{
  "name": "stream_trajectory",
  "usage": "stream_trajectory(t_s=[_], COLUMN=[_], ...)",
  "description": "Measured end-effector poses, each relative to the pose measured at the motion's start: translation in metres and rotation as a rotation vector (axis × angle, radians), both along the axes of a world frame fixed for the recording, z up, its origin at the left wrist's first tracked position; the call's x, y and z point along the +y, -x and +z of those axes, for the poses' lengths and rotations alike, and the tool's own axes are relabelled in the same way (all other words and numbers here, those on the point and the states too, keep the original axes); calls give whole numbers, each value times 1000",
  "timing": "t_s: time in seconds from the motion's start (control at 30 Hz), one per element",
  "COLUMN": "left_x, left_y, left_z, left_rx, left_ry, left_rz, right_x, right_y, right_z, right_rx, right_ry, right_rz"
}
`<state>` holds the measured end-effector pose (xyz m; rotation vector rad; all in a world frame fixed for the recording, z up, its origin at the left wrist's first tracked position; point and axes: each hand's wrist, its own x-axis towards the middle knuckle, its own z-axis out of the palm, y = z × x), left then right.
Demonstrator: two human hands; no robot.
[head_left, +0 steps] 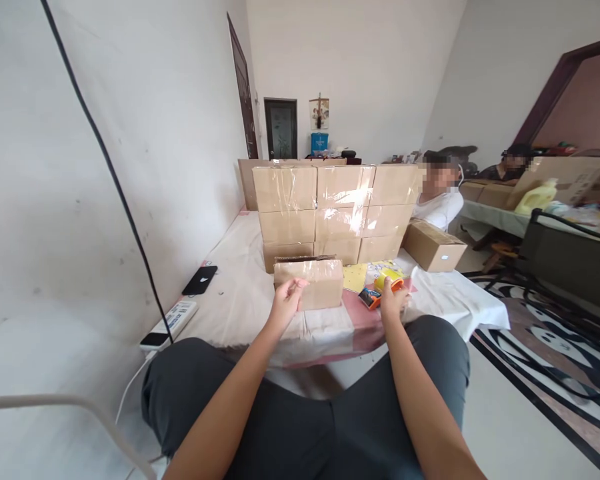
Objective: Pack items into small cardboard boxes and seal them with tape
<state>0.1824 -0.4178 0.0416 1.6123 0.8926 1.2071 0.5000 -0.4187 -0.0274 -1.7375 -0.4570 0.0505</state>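
A small cardboard box (323, 283) stands on the cloth-covered table in front of me, with a dark gap along its top edge. My left hand (289, 293) is at its front left side, thumb and fingers pinched together; whatever is between them is too small to make out. To the right of the box, my right hand (394, 300) is closed around an orange tape dispenser (373, 300) fitted with a yellow roll of tape (389, 275). The dispenser is tilted, close to the tabletop, and my fingers partly hide it.
Behind the small box rises a stack of taped cartons (337, 210). Another carton (435, 247) lies to its right, near a person in white (437, 207). A black phone (200, 280) and a power strip (177, 320) lie along the left wall. A chair (570, 260) stands at right.
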Motion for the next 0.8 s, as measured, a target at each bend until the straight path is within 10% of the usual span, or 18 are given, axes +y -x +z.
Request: stream_trajectory(t_s=[0.1, 0.27, 0.47, 0.63, 0.8], left_x=[-3, -10, -12, -15, -13], left_y=[7, 12, 10, 1, -7], left_z=[7, 9, 5, -3, -10], left_rx=[-13, 54, 242, 334, 314], left_ry=[-64, -135, -222, -219, -161], left_rz=[24, 24, -58, -177, -17], right_x=[-20, -47, -66, -69, -70], right_y=[24, 97, 163, 166, 162], right_z=[12, 27, 25, 28, 33], right_rx=[-123, -192, 28, 127, 120], right_ry=[-180, -398, -312, -329, -323], right_rz=[15, 677, 1155, 1098, 1033])
